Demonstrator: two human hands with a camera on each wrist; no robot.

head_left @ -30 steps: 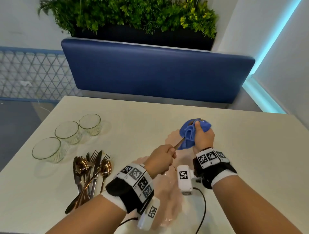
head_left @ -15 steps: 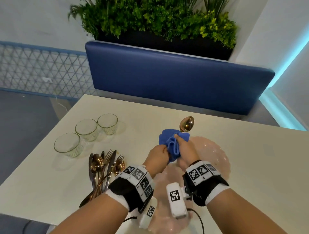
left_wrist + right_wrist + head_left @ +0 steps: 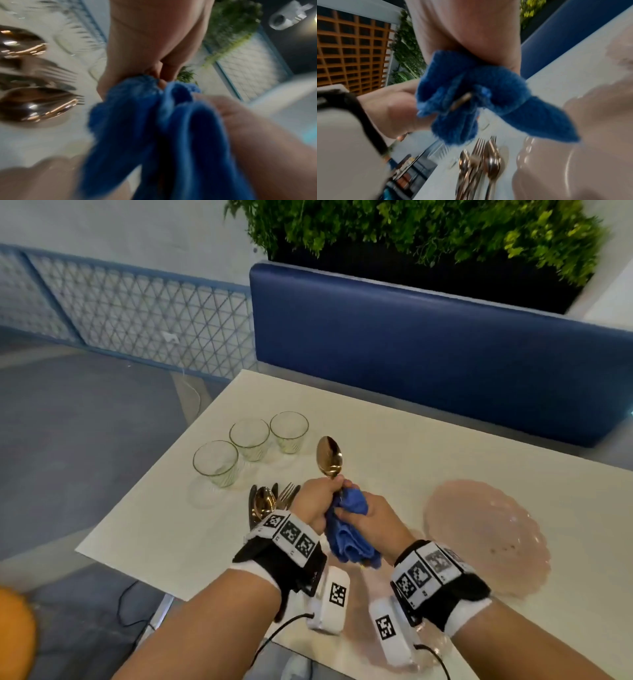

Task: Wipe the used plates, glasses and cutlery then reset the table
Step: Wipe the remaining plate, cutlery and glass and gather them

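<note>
The gold spoon point(image 3: 329, 456) gleams, polished and shiny, bowl up and handle running down into the blue cloth point(image 3: 349, 530), so its long axis stands near upright, tipped a little away from me. I see it held in the air above the near-left part of the cream table point(image 3: 394, 446). My left hand point(image 3: 317, 501) has its fingers curled round the neck just under the bowl; my right hand point(image 3: 373, 520) is clenched on the bunched cloth wrapped around the handle (the right wrist view shows a sliver of gold handle point(image 3: 461, 100) poking out of the folds).

Half a second ago the bowl leaned off to the right and sat above the cloth over the pink plates; now it stands straighter and both hands have come over to the left, close to the cutlery pile point(image 3: 270, 501).

Beside the hands on the right lies a scalloped pink plate point(image 3: 486, 539), another pink plate point(image 3: 363, 628) under my wrists. Three clear glasses point(image 3: 250, 439) stand in a row just beyond the cutlery. Farther back, the blue bench point(image 3: 428, 344) and green planter point(image 3: 411, 231).
</note>
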